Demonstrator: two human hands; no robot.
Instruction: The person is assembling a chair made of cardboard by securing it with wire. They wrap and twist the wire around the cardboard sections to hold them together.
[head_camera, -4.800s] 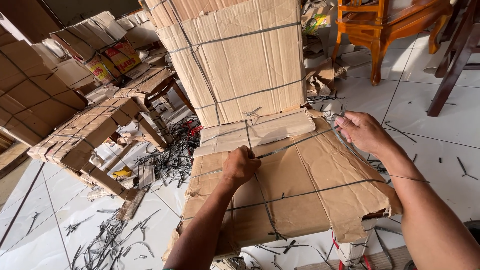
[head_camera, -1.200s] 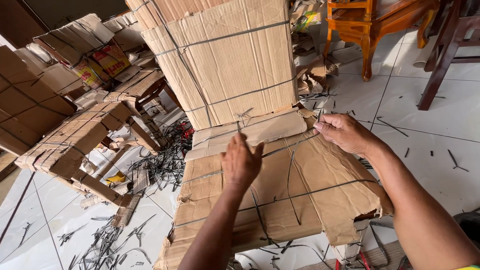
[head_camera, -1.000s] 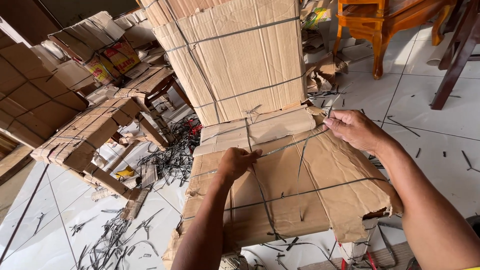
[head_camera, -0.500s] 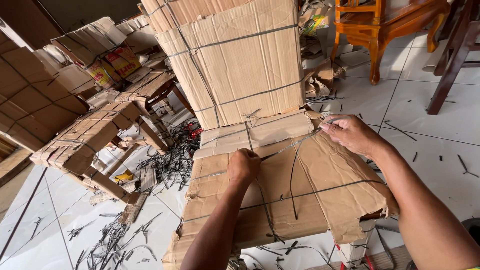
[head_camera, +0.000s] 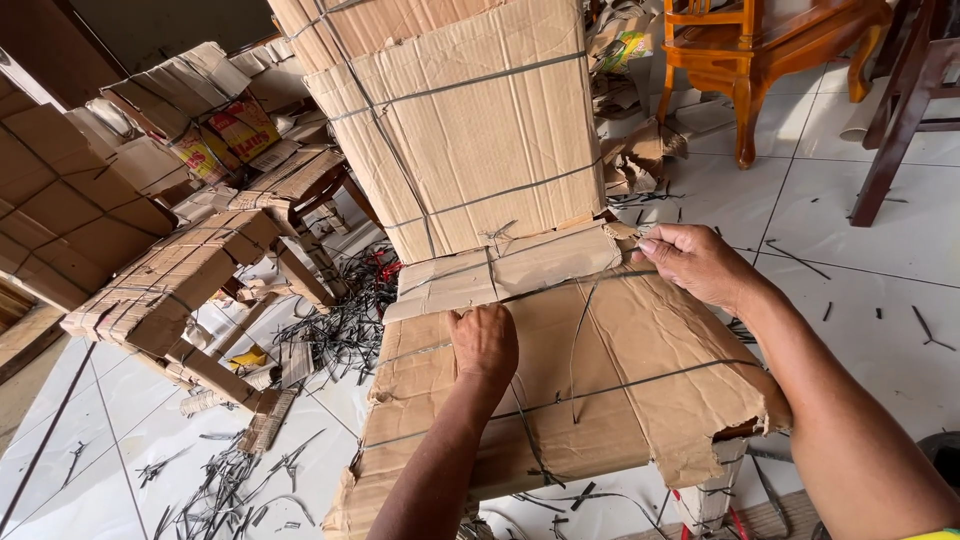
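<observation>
The cardboard-wrapped bundle lies at centre frame, bound with dark plastic straps; its contents are hidden by the wrapping. The left hand rests closed, knuckles up, on the bundle top, apparently gripping a strap, while the right hand, at 2 o'clock from it and well apart, pinches a strap end at the bundle's far edge. A taller strapped cardboard package stands at 12 o'clock, touching the bundle; strap offcuts litter the tiled floor at 9 o'clock.

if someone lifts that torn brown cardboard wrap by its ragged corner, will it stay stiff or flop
The torn brown cardboard wrap would probably flop: it is creased and its corner already sags. The thin dark straps across it likely hold the rest down. The ragged edge may tear further.
</observation>
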